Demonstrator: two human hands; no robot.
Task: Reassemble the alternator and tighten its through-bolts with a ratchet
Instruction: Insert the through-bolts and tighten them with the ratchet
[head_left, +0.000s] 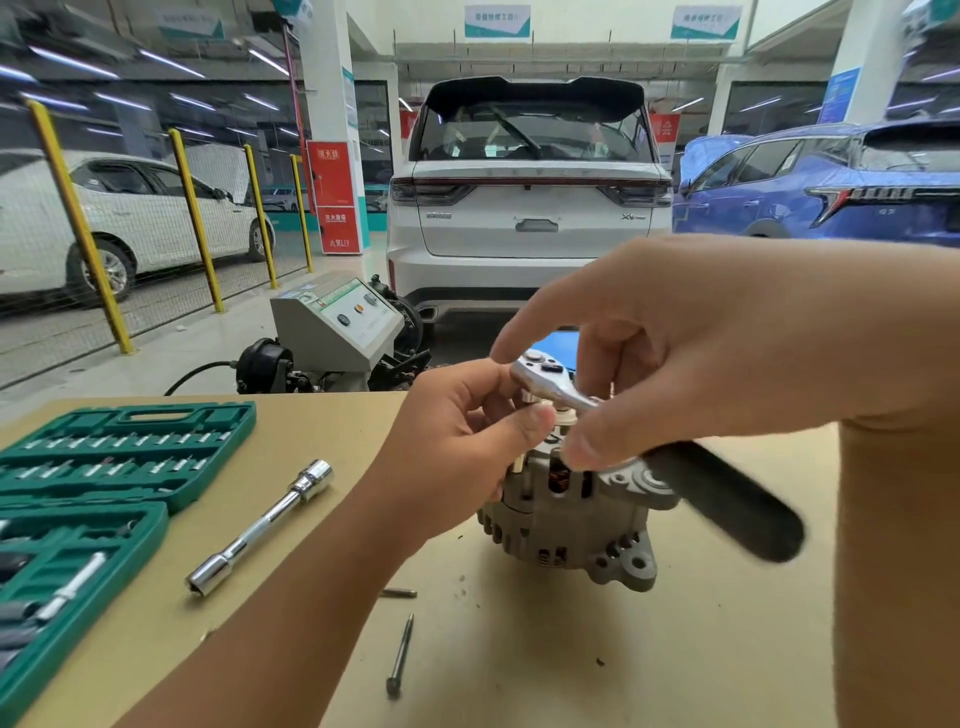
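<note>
Alternator (569, 525): on table (675, 649), directly under both hands. Right hand (691, 353) grips ratchet (553, 384); left hand (467, 441) pinches socket beneath its head.

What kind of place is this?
Most likely a car repair workshop: a white SUV and blue car parked indoors, with a green socket set and alternator on the workbench.

Bare table (545, 649) fronts the alternator (571, 525); socket case (104, 467) crowds left
</note>
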